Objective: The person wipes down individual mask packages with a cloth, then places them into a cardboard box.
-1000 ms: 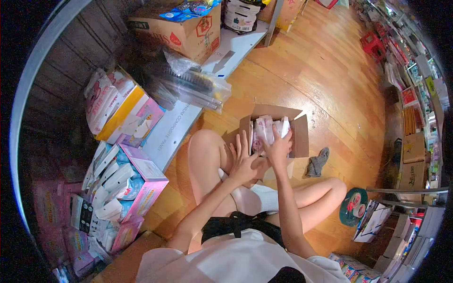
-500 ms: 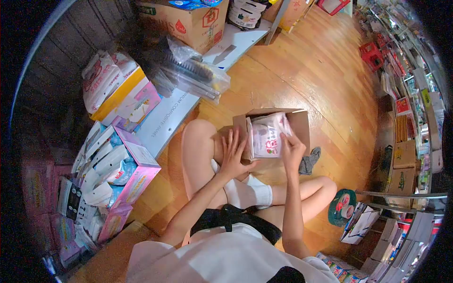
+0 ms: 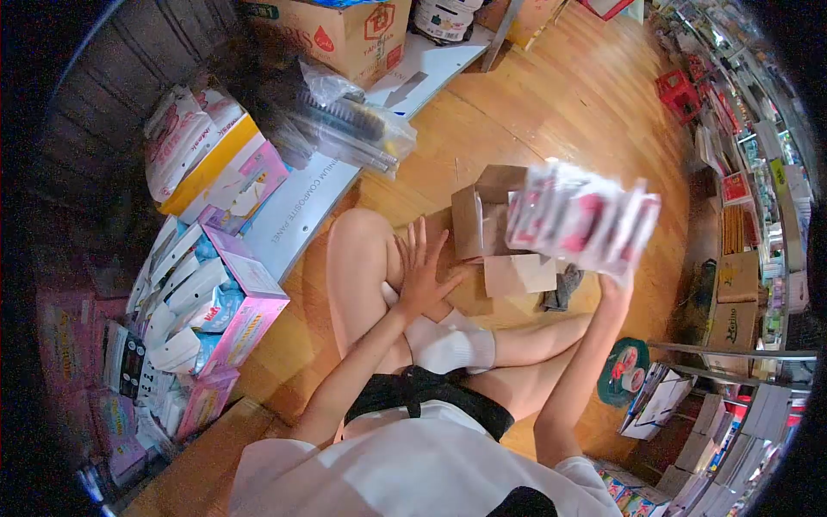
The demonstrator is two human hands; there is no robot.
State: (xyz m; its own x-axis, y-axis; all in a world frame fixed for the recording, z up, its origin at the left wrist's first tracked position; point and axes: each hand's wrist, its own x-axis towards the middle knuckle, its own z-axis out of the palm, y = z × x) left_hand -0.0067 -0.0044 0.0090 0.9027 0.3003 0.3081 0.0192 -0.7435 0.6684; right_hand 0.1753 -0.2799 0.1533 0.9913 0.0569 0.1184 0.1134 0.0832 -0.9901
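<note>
My right hand (image 3: pixel 615 287) is closed on the lower edge of a bunch of plastic packets (image 3: pixel 586 217), white with pink-red print and smeared by motion. The packets hang above and to the right of a small open cardboard box (image 3: pixel 468 226), covering part of it. One box flap (image 3: pixel 520 276) points toward me; the visible inside is partly shadowed. Left of the box, my left hand (image 3: pixel 424 276) has its fingers spread over my bent leg and holds nothing. A grey sock-like cloth (image 3: pixel 562 289) lies on the floor beside the box.
Pink cartons of packets (image 3: pixel 245 319) stand at the left beside a low white panel shelf (image 3: pixel 306 202). Plastic-wrapped brushes (image 3: pixel 345 121) jut over its edge. A green basket (image 3: pixel 624 372) sits by my right knee, and stocked shelves (image 3: pixel 741 267) line the right side.
My right hand has lifted the packets out of the box and to the right. The box has turned and sits apart from my left hand, which no longer touches it.
</note>
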